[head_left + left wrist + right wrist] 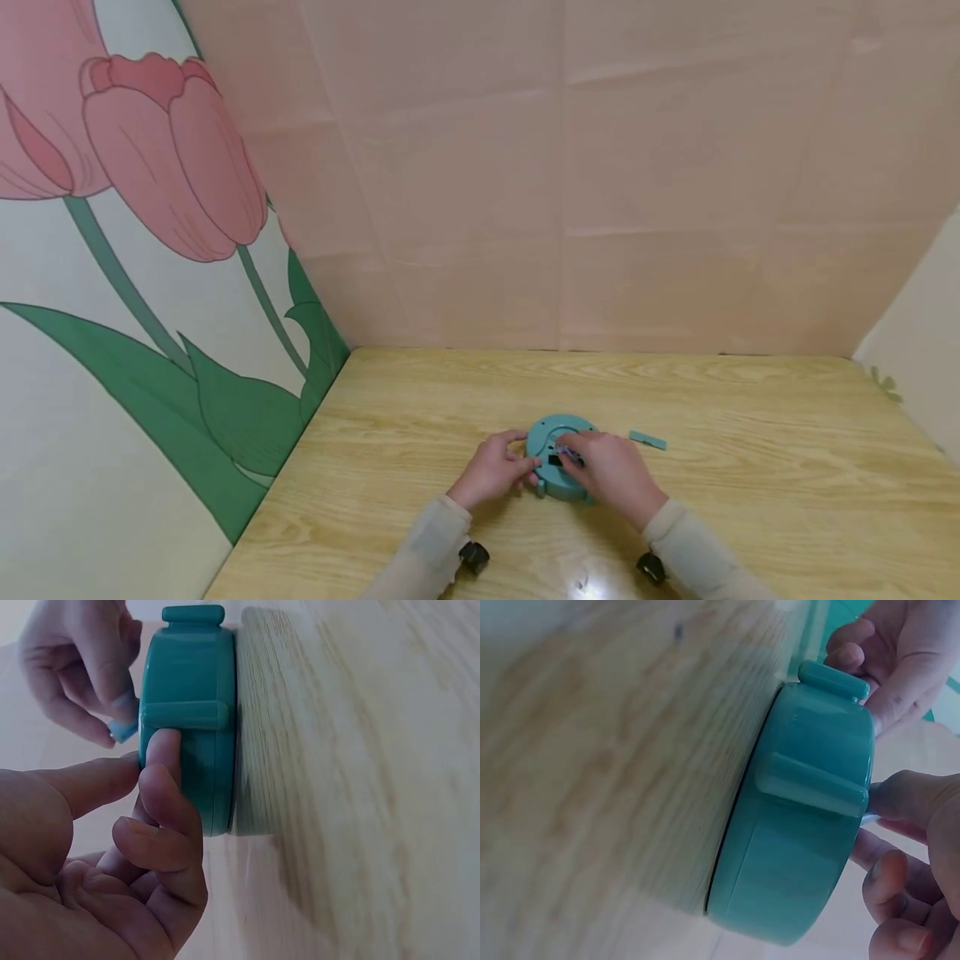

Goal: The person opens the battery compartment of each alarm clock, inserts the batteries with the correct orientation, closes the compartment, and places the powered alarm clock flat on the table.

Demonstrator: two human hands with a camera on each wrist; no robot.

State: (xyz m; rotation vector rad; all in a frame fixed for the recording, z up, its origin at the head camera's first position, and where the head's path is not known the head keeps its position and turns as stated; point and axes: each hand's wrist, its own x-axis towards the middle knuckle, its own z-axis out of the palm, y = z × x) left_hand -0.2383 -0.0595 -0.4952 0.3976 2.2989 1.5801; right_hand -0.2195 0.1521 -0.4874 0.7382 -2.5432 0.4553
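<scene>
Our left hand (pixel 493 467) grips the round teal case (pixel 542 443), tabs (pixel 540 489) toward 6 o'clock; our right hand (pixel 613 471) pinches a small blue piece (pixel 122 731). A strip (pixel 648 440) runs lengthwise roughly 9-to-3.

1. Back wall (pixel 465 208): pinkish-beige, vert. & horiz. creases, fills upper ctr. of frame.
2. L wall (pixel 67 467): white w/ big pink tulips (pixel 213 158), green stems (pixel 116 267) & leaves (pixel 247 408), upper L to lower L.
3. R wall (pixel 926 317): off-white, far R edge; sm. greenish leaf print (pixel 887 383) low on it.
4. Table (pixel 420 400): lt. wood grain, lower part of frame, meets back wall just below mid-frame.
5. Light: bright glare spot (pixel 587 587) on table, bottom ctr.
</scene>
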